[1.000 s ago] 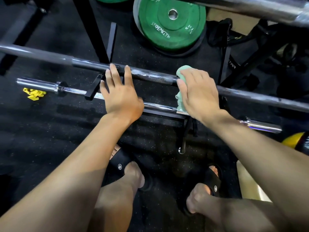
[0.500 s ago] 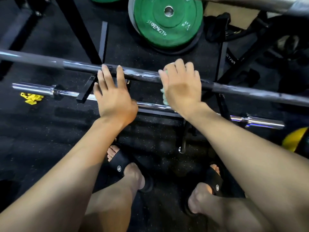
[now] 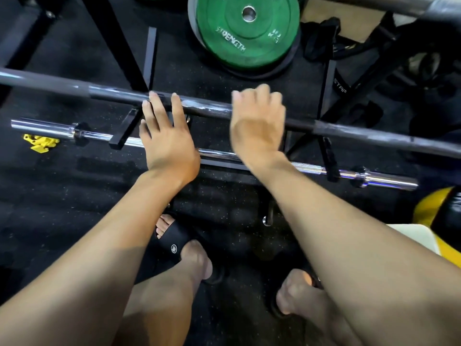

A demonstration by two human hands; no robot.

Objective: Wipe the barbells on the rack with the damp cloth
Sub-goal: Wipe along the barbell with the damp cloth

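A dark grey barbell (image 3: 112,92) runs across the rack from left to right, with wet streaks near its middle. A chrome barbell (image 3: 45,126) lies below it on the black rack arms (image 3: 123,136). My left hand (image 3: 167,141) rests on the dark bar with straight fingers. To its right, my right hand (image 3: 257,126) is blurred and lies over the same bar. Its thumb is tucked out of sight. The green cloth is hidden under this hand.
A green weight plate (image 3: 247,31) leans on the floor behind the rack. Another bar (image 3: 399,6) crosses the top right corner. A yellow clip (image 3: 40,143) lies on the floor at the left, and a yellow and black ball (image 3: 439,211) at the right. My sandalled feet stand below.
My right hand has slid left along the dark bar with the cloth, which is now fully covered. My left hand has stayed on the bar.
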